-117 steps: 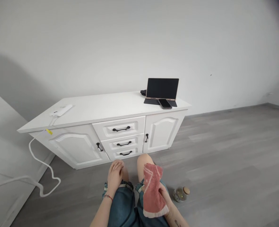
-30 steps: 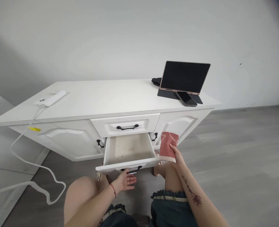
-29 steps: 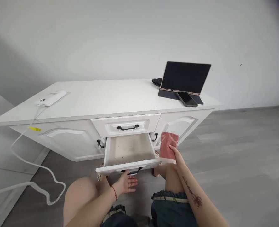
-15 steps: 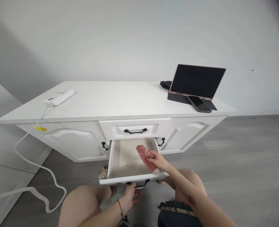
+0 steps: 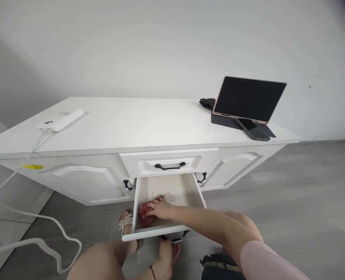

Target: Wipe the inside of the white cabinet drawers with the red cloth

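Observation:
Inside the pulled-out lower drawer (image 5: 185, 190) of a white cabinet, my right hand (image 5: 161, 209) presses a pinkish-red cloth (image 5: 146, 221) against the drawer floor, at its front left corner. The fingers lie over the cloth and hide part of it. Below the drawer front, my left hand (image 5: 166, 256) grips the black drawer handle (image 5: 180, 237), with its thumb side at the handle and some fingers underneath. A red string bracelet circles the left wrist.
On the cabinet top (image 5: 137, 120) stand a dark-screened tablet (image 5: 248, 99), a phone (image 5: 252, 129), a small black item (image 5: 207, 103) and a white device (image 5: 62, 121) with a trailing cable (image 5: 45, 247). A closed upper drawer (image 5: 169, 164) sits above the open one.
My right hand has gone from above the drawer's right side down to its front left corner, carrying the cloth. My left hand stays at the handle. The view has shifted slightly.

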A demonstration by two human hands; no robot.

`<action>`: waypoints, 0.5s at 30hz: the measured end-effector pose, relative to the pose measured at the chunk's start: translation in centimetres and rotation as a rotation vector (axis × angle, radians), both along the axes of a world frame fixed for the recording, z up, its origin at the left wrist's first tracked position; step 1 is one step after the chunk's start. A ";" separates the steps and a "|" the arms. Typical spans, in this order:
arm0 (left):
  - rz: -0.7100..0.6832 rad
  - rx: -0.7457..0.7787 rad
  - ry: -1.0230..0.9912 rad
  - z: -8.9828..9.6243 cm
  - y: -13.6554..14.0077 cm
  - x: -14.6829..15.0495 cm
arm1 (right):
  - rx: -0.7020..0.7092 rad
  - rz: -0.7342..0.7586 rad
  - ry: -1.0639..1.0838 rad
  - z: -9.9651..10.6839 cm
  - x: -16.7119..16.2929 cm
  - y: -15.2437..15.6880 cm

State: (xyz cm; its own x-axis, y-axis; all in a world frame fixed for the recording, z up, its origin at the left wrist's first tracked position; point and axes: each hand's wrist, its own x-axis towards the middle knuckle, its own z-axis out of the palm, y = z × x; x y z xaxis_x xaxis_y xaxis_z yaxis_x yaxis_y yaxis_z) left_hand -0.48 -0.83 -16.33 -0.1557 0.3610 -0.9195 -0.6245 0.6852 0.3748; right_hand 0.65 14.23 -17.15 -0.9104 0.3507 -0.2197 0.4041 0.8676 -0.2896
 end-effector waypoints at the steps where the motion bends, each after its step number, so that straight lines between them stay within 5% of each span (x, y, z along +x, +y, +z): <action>1: 0.022 -0.019 -0.025 0.1 0.0 0.0 | 0.011 0.024 0.008 -0.8 0.1 -0.1; 5: 0.010 -0.082 -0.059 0.4 0.2 -0.2 | -0.002 0.049 -0.002 -2.4 0.8 0.6; 10: -0.120 -0.115 -0.006 0.0 0.5 -0.5 | -0.047 -0.054 -0.041 -1.6 0.0 3.8; 15: -0.229 -0.097 0.098 -0.4 0.7 -0.3 | -0.379 -0.472 0.225 0.4 -2.8 8.0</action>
State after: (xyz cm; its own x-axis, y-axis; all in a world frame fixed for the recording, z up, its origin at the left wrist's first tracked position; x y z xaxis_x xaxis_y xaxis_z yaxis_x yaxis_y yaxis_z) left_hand -0.80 -0.14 -16.72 -0.1704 0.3077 -0.9361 -0.4134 0.8401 0.3513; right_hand -2.11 22.22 -16.75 -0.7157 0.6600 -0.2285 0.6106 0.4325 -0.6634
